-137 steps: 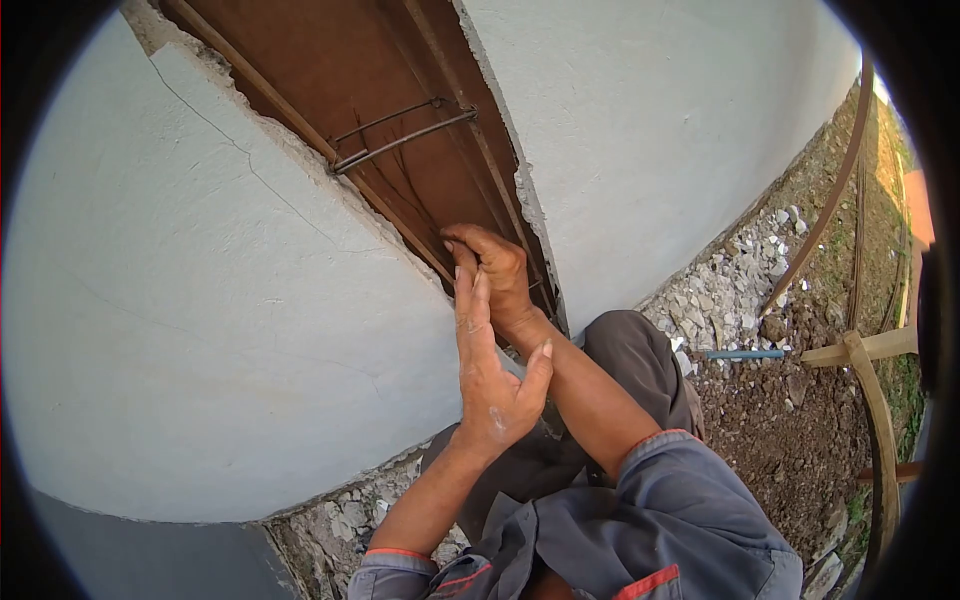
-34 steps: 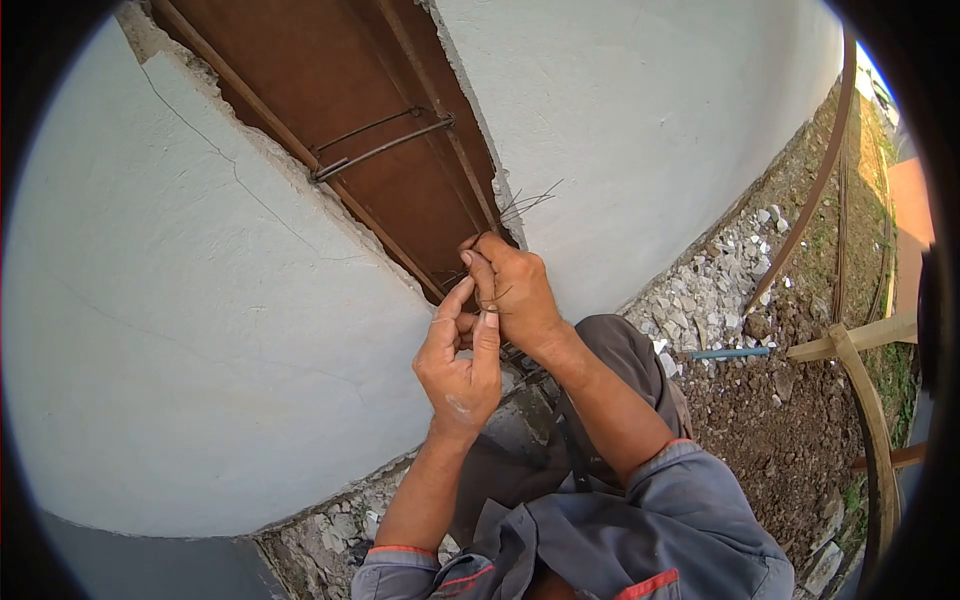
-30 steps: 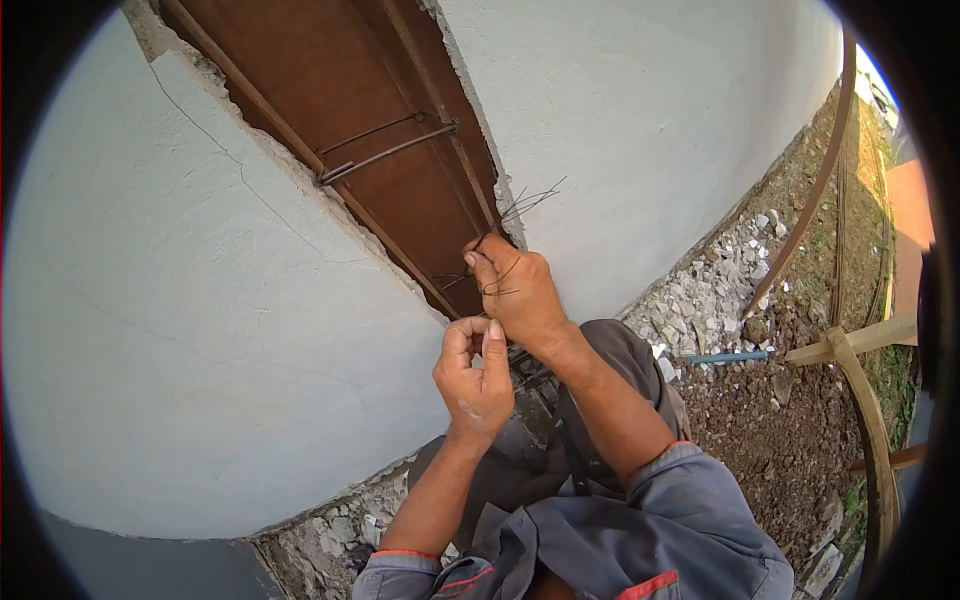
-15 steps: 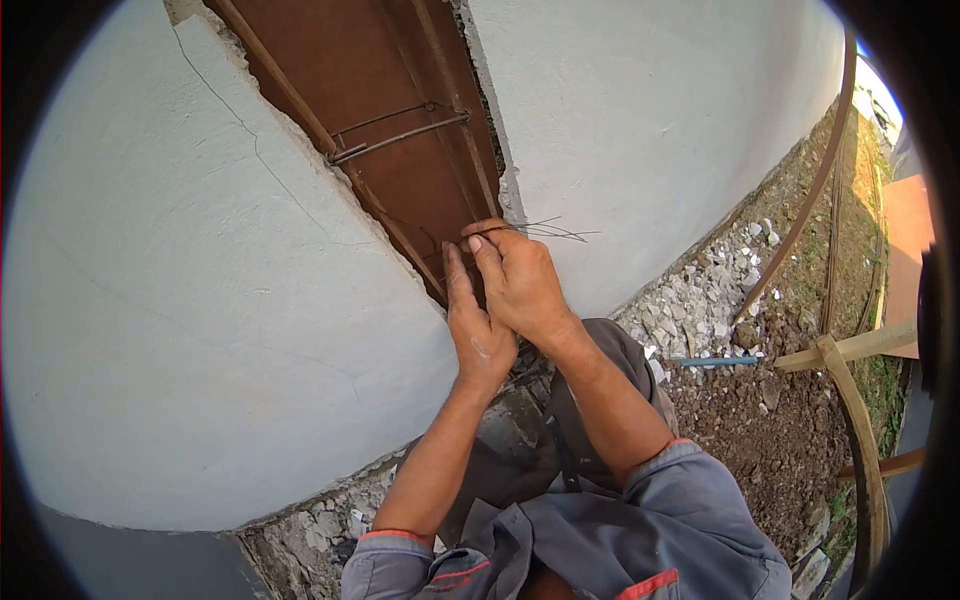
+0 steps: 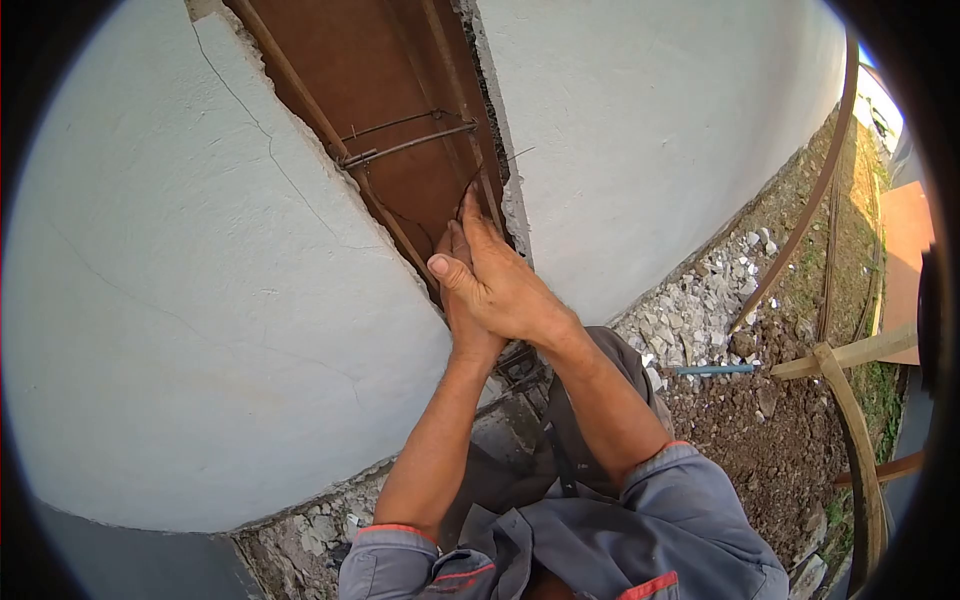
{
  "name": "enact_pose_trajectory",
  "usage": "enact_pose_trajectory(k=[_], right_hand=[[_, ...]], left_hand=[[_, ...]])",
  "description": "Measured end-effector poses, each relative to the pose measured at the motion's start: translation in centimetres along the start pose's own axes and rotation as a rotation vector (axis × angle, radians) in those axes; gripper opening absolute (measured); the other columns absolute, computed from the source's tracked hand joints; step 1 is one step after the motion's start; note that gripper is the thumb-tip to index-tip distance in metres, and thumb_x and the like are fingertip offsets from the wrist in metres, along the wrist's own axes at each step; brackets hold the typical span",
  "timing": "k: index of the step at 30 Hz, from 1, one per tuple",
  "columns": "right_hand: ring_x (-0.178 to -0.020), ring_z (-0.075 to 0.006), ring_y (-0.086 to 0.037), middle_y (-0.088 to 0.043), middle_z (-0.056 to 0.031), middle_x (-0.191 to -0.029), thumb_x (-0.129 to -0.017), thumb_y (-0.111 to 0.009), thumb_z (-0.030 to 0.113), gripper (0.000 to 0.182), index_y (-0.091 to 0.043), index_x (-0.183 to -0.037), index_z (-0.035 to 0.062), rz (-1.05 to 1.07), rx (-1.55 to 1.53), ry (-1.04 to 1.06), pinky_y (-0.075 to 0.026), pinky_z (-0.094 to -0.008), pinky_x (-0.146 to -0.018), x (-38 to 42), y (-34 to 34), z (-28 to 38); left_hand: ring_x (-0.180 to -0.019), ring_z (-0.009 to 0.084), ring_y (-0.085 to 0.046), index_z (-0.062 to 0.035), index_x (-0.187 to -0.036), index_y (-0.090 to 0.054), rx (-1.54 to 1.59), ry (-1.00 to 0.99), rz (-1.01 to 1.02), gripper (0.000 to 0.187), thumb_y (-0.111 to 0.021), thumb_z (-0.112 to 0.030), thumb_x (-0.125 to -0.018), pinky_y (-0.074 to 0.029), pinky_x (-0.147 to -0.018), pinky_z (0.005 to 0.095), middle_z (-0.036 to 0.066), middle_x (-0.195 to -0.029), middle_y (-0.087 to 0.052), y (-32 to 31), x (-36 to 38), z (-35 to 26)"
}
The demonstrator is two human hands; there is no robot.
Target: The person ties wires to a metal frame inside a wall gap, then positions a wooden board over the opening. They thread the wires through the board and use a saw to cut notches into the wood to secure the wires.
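My right hand [image 5: 505, 290] reaches into the gap in the white wall, fingers stretched up and thumb apart. Its fingertips are against a thin dark tie wire [image 5: 478, 175], whose loose end sticks out to the right. My left hand [image 5: 470, 325] lies under and to the left of the right one. Its fingertips point into the gap, but most of its fingers are covered. Above the hands, metal stirrups [image 5: 415, 143] cross between the upright steel bars, one on the left [image 5: 292, 85] and one on the right [image 5: 455, 70]. A brown panel [image 5: 350, 60] backs the gap.
The white wall [image 5: 200, 330] has broken edges along the gap and a crack on the left. White rubble [image 5: 690, 300], a blue pipe [image 5: 715, 369] and loose soil [image 5: 740, 430] lie to the right. Beyond them are wooden pieces [image 5: 850, 410] and a long curved strip [image 5: 815, 200].
My right hand has gone from pinching the wires to stretched fingers, higher in the gap. The wire ends that stuck out over the right wall have swung upward and inward. My left hand is now more covered.
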State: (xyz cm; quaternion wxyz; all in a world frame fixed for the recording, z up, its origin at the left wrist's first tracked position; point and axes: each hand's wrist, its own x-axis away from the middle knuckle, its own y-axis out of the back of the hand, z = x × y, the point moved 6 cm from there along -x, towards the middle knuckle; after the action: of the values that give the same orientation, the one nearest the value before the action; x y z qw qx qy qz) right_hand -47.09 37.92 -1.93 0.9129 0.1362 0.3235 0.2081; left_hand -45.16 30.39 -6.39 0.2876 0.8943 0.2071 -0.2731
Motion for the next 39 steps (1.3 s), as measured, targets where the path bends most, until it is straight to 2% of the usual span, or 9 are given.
enact_pose_trajectory(k=[5, 14, 16, 19, 22, 27, 30, 35, 39], right_hand=[[-0.148, -0.0501, -0.024, -0.021, -0.044, -0.154, -0.098, -0.052, 0.06, 0.105, -0.008, -0.153, -0.0178, 0.028, -0.062, -0.046, -0.027, -0.0476, -0.122, -0.8, -0.2, -0.4], [-0.131, -0.0523, -0.05, -0.047, -0.0433, -0.137, -0.096, -0.06, 0.053, 0.101, -0.013, -0.155, -0.0136, 0.044, 0.039, -0.21, -0.042, -0.0519, -0.11, -0.1, 0.2, 0.9], [-0.126, -0.0495, -0.055, -0.051, -0.0389, -0.135, -0.097, -0.065, 0.035, 0.08, -0.029, -0.151, -0.0114, -0.156, 0.038, -0.003, -0.045, -0.049, -0.107, 1.3, 0.6, 1.3], [-0.134, -0.04, -0.052, -0.054, -0.0334, -0.136, -0.097, -0.063, 0.015, 0.059, -0.04, -0.145, -0.0111, -0.28, -0.109, -0.014, -0.042, -0.0432, -0.111, 5.3, 0.8, 0.3], [-0.123, -0.0424, -0.058, -0.057, -0.0295, -0.131, -0.092, -0.061, 0.004, 0.045, -0.05, -0.134, -0.0101, -0.434, 0.017, 0.02, -0.046, -0.0421, -0.106, 8.6, 1.3, -1.0], [-0.133, -0.0436, -0.051, -0.05, -0.0322, -0.141, -0.091, -0.059, 0.002, 0.056, -0.042, -0.143, -0.0114, -0.405, -0.149, -0.109, -0.041, -0.0435, -0.112, 10.8, -1.0, -5.2], [-0.146, -0.045, -0.034, -0.033, -0.0371, -0.154, -0.087, -0.061, 0.003, 0.079, -0.021, -0.153, -0.013, -0.26, -0.15, -0.169, -0.029, -0.0448, -0.12, 10.3, -2.1, -5.5], [-0.149, -0.041, -0.029, -0.03, -0.0338, -0.157, -0.087, -0.065, 0.006, 0.085, -0.017, -0.155, -0.0113, -0.273, -0.088, -0.162, -0.025, -0.0435, -0.122, 8.8, -3.0, -6.9], [-0.149, -0.037, -0.031, -0.032, -0.0301, -0.157, -0.087, -0.068, 0.007, 0.087, -0.019, -0.156, -0.0099, -0.318, -0.11, -0.123, -0.026, -0.0423, -0.122, 7.6, -3.6, -8.3]], left_hand=[[-0.138, 0.0429, -0.039, 0.001, -0.147, -0.04, -0.012, -0.009, 0.017, 0.062, -0.062, -0.024, -0.095, -0.034, -0.114, 0.0497, 0.028, -0.147, -0.041, -0.1, -0.7, 0.4], [-0.133, 0.04, -0.044, 0.0049, -0.147, -0.042, 0.106, 0.078, 0.053, 0.066, -0.065, -0.021, -0.091, -0.037, -0.113, 0.046, 0.026, -0.143, -0.042, -0.9, -2.1, 3.1], [-0.133, 0.0396, -0.045, 0.0057, -0.148, -0.041, 0.097, 0.097, 0.065, 0.067, -0.065, -0.019, -0.09, -0.038, -0.113, 0.0446, 0.026, -0.143, -0.043, -0.6, -1.9, 2.3], [-0.133, 0.0386, -0.048, 0.0066, -0.148, -0.042, 0.054, 0.148, 0.014, 0.068, -0.064, -0.012, -0.087, -0.04, -0.112, 0.0419, 0.025, -0.143, -0.047, 0.4, -1.9, -0.5], [-0.135, 0.0404, -0.048, 0.0094, -0.144, -0.048, -0.055, 0.179, -0.003, 0.068, -0.053, 0.005, -0.076, -0.038, -0.115, 0.0431, 0.025, -0.143, -0.052, 0.3, -2.1, -0.8], [-0.135, 0.0414, -0.047, 0.0104, -0.143, -0.048, -0.082, 0.154, -0.028, 0.069, -0.048, 0.007, -0.074, -0.035, -0.116, 0.0442, 0.027, -0.144, -0.052, 0.3, -1.9, -1.2], [-0.136, 0.0411, -0.047, 0.0109, -0.142, -0.048, -0.082, 0.169, -0.02, 0.068, -0.047, 0.006, -0.074, -0.035, -0.117, 0.0445, 0.027, -0.143, -0.053, 0.5, -1.8, -1.2], [-0.134, 0.0409, -0.049, 0.0111, -0.142, -0.048, -0.131, 0.226, 0.004, 0.069, -0.048, 0.005, -0.073, -0.036, -0.116, 0.0444, 0.03, -0.141, -0.054, 0.5, -1.9, -1.3], [-0.13, 0.0412, -0.054, 0.0113, -0.143, -0.047, 0.115, 0.234, -0.024, 0.07, -0.051, 0.001, -0.074, -0.04, -0.112, 0.0441, 0.034, -0.139, -0.054, 0.2, -2.0, -0.5]])
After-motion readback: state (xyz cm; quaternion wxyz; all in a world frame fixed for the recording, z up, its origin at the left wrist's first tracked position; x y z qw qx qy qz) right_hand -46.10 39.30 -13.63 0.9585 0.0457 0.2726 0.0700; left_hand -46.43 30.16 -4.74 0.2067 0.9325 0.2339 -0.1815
